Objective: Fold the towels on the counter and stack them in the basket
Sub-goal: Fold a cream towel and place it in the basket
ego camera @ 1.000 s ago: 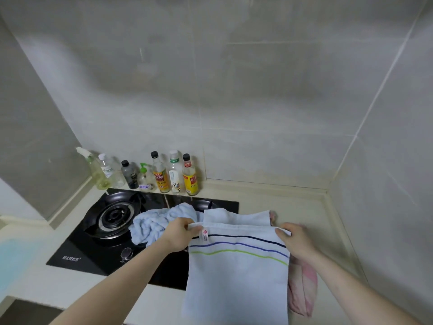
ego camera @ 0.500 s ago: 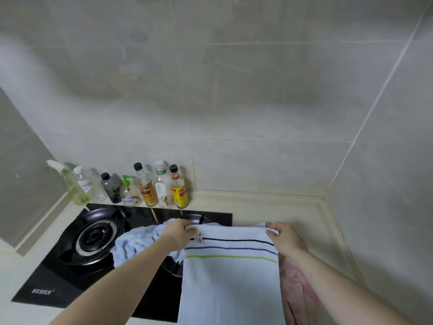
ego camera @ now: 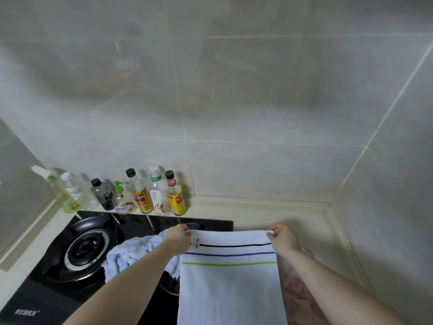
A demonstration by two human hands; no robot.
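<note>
1. Since a second ago, both hands have raised the white striped towel (ego camera: pixel 228 285) and pulled its top edge straight.
2. Left hand (ego camera: pixel 178 239) and right hand (ego camera: pixel 283 238) each pinch an upper corner.
3. It hangs above the stove (ego camera: pixel 77 252), beside a crumpled blue towel (ego camera: pixel 131 254) and a pink towel (ego camera: pixel 297 289).

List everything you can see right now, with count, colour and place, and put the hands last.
striped towel: 1, white with dark, blue and green stripes, held up by its top corners, hanging in front of the counter
blue towel: 1, light blue, crumpled on the stove
pink towel: 1, pink, on the counter behind the striped towel
stove: 1, black glass top, left burner showing
bottles: 7, clear, dark and yellow-labelled, in a row against the wall behind the stove
counter: 1, cream, in the tiled corner
basket: none in view
left hand: fingers pinch the striped towel's top left corner
right hand: fingers pinch its top right corner
</note>
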